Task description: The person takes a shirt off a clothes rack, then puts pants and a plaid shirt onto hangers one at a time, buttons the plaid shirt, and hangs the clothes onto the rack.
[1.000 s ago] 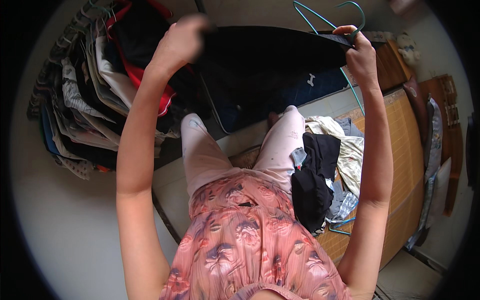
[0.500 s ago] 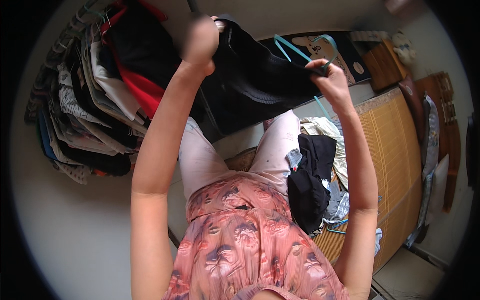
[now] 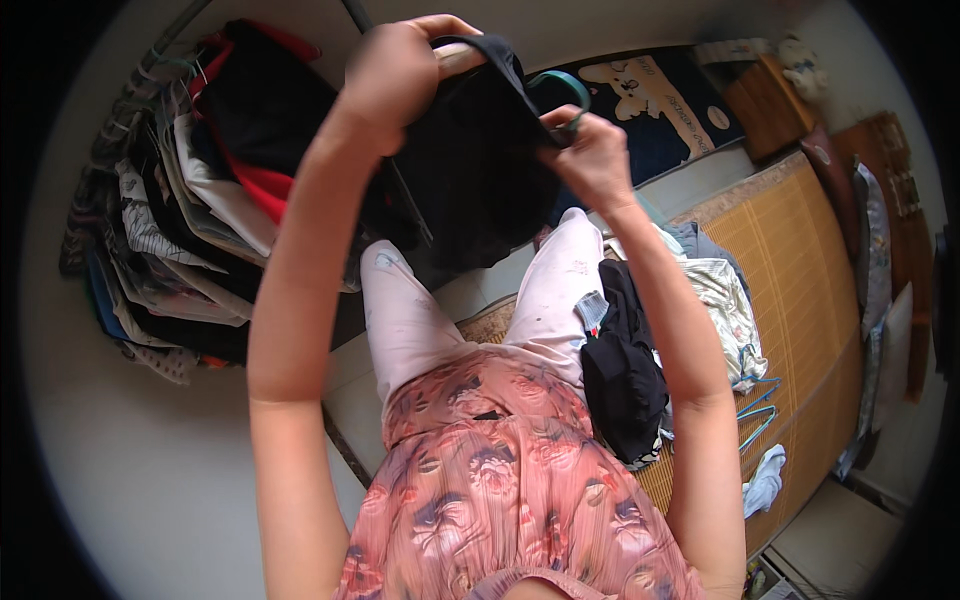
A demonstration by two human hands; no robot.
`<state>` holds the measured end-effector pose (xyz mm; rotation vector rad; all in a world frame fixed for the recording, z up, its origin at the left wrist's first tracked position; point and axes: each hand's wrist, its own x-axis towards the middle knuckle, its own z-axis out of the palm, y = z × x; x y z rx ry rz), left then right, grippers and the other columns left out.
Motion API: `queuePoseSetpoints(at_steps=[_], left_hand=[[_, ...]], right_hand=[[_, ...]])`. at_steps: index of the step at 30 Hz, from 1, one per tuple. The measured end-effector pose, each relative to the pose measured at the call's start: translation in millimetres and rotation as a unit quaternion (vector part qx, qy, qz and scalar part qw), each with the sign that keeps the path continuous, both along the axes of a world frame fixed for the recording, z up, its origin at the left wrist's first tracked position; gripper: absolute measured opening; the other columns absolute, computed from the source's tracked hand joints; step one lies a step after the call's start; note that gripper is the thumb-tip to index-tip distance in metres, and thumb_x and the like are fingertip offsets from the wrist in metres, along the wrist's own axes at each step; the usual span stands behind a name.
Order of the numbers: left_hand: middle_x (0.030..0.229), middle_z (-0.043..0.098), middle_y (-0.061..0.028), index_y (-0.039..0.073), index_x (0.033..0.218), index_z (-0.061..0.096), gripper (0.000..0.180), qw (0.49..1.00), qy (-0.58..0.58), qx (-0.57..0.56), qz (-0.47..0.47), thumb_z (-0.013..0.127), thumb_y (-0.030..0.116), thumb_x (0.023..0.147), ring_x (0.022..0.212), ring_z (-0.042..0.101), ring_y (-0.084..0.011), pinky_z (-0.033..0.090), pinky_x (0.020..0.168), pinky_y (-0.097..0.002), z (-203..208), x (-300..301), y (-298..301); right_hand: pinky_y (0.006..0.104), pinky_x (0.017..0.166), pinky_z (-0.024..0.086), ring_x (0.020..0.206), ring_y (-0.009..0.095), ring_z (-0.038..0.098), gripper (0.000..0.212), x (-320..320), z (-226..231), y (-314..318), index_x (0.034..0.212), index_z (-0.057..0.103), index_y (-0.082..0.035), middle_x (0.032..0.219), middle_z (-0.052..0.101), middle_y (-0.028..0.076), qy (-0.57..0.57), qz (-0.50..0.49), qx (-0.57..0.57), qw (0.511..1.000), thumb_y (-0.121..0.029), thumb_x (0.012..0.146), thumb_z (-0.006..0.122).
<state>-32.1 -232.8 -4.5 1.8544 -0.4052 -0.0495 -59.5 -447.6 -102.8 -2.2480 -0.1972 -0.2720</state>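
A black garment hangs in front of me, raised above my legs. My left hand grips its upper edge, fingers hooked over the band; part of this hand is blurred. On the other side, my right hand is closed on the garment's edge together with a teal clothes hanger. The hanger's curved part shows above the right hand, and the rest of it is hidden behind the cloth and fingers.
Several clothes hang on a rail at left, including a red and black garment. At right, a bed with a woven mat bears a black clothing pile, a pale patterned garment and loose hangers. A dark bear-print mat lies beyond.
My right hand has moved left, closer to my left hand, bringing the hanger along. The garment, stretched sideways before, now hangs down between the hands.
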Motion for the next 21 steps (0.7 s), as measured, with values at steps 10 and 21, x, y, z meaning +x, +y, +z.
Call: queuePoseSetpoints(at_steps=[10,21], left_hand=[[0.092,0.062,-0.0063,0.009,0.093,0.062,0.016,0.789,-0.246,0.521,0.215,0.054,0.006,0.079,0.086,0.062,-0.0304,0.05,0.071,-0.0387,-24,30,85],[0.096,0.061,-0.004,0.003,0.103,0.062,0.036,0.99,-0.067,0.095,0.083,0.04,-0.005,0.075,0.086,0.058,-0.0122,0.046,0.072,-0.0233,-27,42,62]], right_hand=[[0.037,0.064,0.051,0.071,0.024,0.065,0.014,30,70,-94,0.087,0.067,-0.017,0.079,0.066,0.006,-0.209,-0.131,-0.229,0.942,-0.011,0.075,0.064],[0.0277,0.07,0.048,0.074,0.017,0.064,0.027,21,86,-128,0.098,0.069,-0.012,0.078,0.067,0.006,-0.077,-0.079,-0.058,0.992,-0.009,0.08,0.05]])
